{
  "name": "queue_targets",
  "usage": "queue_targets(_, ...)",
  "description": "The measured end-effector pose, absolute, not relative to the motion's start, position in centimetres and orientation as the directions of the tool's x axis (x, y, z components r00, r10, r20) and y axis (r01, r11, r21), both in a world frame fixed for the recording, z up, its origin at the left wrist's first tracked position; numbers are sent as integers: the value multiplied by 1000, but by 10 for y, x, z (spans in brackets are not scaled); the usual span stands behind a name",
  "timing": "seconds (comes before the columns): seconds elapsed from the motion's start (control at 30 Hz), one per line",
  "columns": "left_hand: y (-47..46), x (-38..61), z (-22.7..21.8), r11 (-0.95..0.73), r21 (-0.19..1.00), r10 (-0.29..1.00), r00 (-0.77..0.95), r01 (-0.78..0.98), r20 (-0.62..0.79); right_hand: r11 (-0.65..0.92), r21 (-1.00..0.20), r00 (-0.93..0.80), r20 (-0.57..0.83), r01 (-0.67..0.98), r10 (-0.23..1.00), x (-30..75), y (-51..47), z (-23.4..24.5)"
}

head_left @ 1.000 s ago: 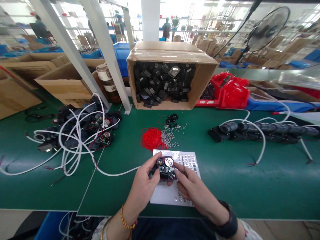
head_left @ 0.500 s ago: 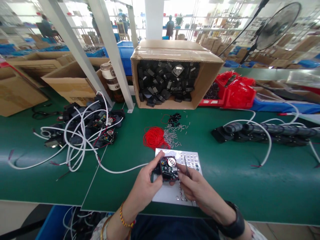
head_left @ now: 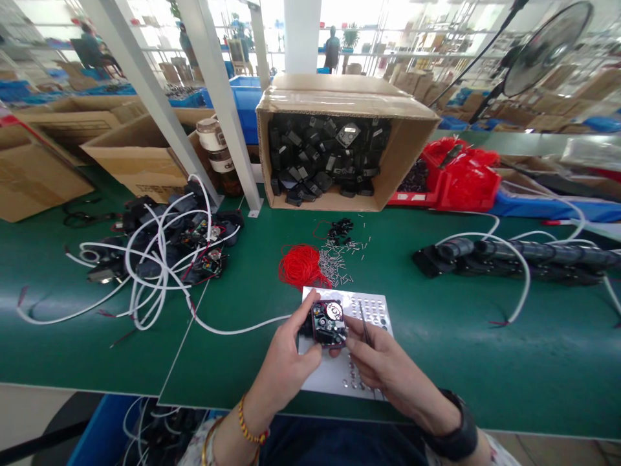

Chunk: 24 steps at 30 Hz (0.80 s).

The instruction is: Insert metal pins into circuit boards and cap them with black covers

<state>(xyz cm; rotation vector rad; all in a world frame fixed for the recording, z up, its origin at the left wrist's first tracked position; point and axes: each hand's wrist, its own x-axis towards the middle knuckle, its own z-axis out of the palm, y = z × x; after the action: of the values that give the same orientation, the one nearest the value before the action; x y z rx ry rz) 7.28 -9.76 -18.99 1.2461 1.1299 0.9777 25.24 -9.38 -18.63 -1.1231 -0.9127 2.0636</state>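
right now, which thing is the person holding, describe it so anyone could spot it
On the green table, find the white plate near its front edge. Just above it the left hand and right hand hold a small open module, the only one off the table.

We counted two hands, a left hand (head_left: 286,366) and a right hand (head_left: 383,366), low in the frame's centre, holding one small open device (head_left: 328,322) between them over one white perforated sheet (head_left: 334,378). Just above lay one red wire bundle (head_left: 299,266) and one scatter of metal pins (head_left: 337,262), too many to count. At upper centre stood one open cardboard box (head_left: 339,107), and at upper right one fan (head_left: 543,48).
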Motion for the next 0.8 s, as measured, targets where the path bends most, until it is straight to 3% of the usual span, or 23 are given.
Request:
queue_targets(0.53, -100, 84, -182, 108, 979, 986, 109, 175, -128, -568, -795, -406, -456, -214, 792, 247, -94, -188)
queue_targets(0.8, -104, 78, -187, 47, 981, 981, 178, 189, -81, -607, -754, -437, -471, -250, 766, 250, -90, -185)
